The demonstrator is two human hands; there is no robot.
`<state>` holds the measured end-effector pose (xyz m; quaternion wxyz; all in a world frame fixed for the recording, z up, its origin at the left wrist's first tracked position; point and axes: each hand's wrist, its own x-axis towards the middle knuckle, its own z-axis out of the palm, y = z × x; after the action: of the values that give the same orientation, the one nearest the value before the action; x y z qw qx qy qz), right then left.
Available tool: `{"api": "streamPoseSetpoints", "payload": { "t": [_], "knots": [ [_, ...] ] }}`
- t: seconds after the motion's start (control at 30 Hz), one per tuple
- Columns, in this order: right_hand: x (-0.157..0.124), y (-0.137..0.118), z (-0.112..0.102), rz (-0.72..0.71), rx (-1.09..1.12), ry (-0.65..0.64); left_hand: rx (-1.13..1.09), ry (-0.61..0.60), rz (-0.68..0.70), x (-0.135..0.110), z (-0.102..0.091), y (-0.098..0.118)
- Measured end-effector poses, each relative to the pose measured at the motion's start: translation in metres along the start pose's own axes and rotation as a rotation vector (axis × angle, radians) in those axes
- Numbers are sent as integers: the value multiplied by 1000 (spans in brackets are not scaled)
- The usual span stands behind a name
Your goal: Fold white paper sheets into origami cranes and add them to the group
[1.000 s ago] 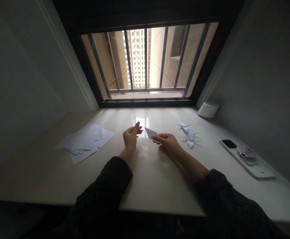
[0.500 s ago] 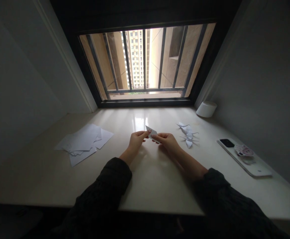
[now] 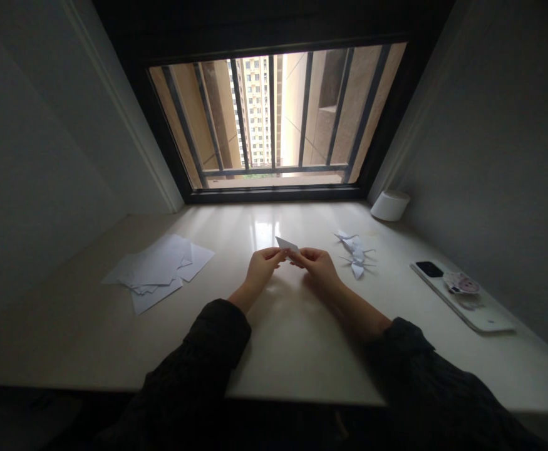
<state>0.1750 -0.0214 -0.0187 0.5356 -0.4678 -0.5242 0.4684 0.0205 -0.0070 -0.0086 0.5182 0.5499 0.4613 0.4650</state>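
A small piece of folded white paper [image 3: 287, 243] is pinched between my two hands, above the middle of the white surface. My left hand [image 3: 263, 266] grips its lower left side with thumb and fingers. From the other side my right hand [image 3: 317, 265] holds the lower right part. The fingertips of both hands almost meet and cover the paper's lower portion. Its pointed upper end sticks out toward the window. Right of my hands lie several folded paper cranes [image 3: 357, 255] in a row, touching or overlapping.
A loose stack of white paper sheets [image 3: 158, 266] lies on the left. At the right, a white phone [image 3: 466, 307] with a round cartoon grip rests near the wall. A white cylindrical object [image 3: 390, 206] stands in the back right corner. Behind the counter [image 3: 302, 369] is a barred window [image 3: 274, 119].
My left hand has shifted slightly right, so the fingertips have come closer together. More of the folded paper's lower part is covered now.
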Motion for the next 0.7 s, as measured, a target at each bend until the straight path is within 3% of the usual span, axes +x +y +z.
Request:
{"api": "streamPoseSetpoints", "payload": {
  "t": [0.33,0.57,0.7],
  "knots": [
    [-3,-2,2,57,-75,-88,77,116,115,-3,0,0],
    [-1,5,3,119,-81,-119,-11,192,92,1,-1,3],
    [-1,5,4,76,-44,-109,-97,258,46,2,-3,5]
  ]
}}
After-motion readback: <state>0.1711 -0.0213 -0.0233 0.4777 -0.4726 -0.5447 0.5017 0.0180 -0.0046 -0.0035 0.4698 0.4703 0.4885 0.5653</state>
